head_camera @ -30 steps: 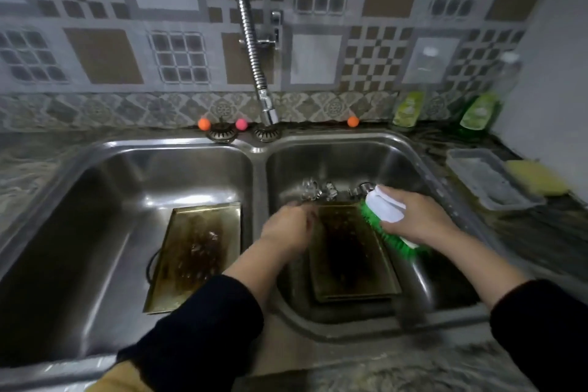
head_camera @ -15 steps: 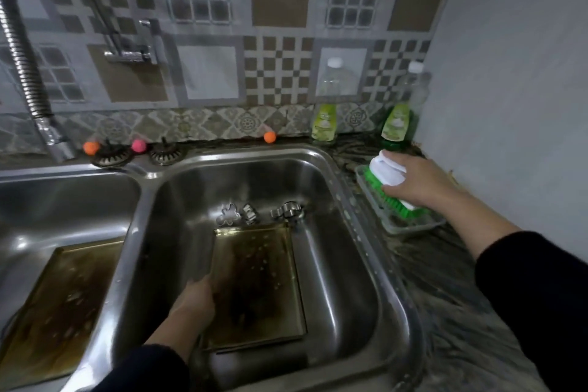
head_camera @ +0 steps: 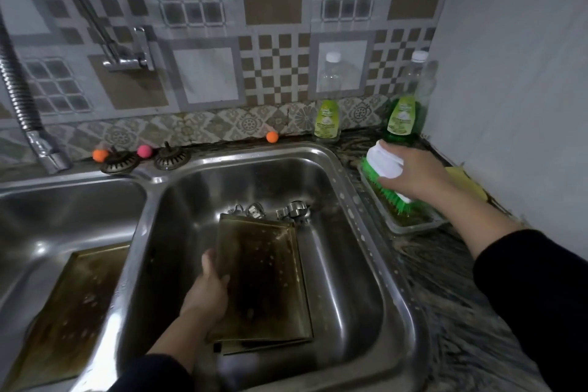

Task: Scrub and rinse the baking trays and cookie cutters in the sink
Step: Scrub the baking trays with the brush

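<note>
I see the double sink (head_camera: 375, 216) filling most of my view, set into a dark marbled table (head_camera: 445, 280). In its right basin a stained baking tray (head_camera: 264, 277) lies tilted, its left edge lifted. A second stained tray (head_camera: 73, 305) lies flat in the left basin. My left hand (head_camera: 208, 293) grips the left edge of the right-basin tray, thumb on the upper face and fingers curled beneath. My right hand (head_camera: 410, 173) is out over the table to the right of the sink, fingers wrapped around the white handle of a scrub brush (head_camera: 383, 165). The brush's green bristles press down into a shallow clear dish (head_camera: 410, 223) beside the sink rim. A yellow sponge (head_camera: 461, 178) lies just behind my right wrist. Two dish soap bottles (head_camera: 327, 99) (head_camera: 407, 105) stand against the tiled wall, the right one just behind the brush. Metal cookie cutters (head_camera: 273, 212) sit clustered at the far end of the right basin, touching the tray's far edge; I cannot tell their shapes.
</note>
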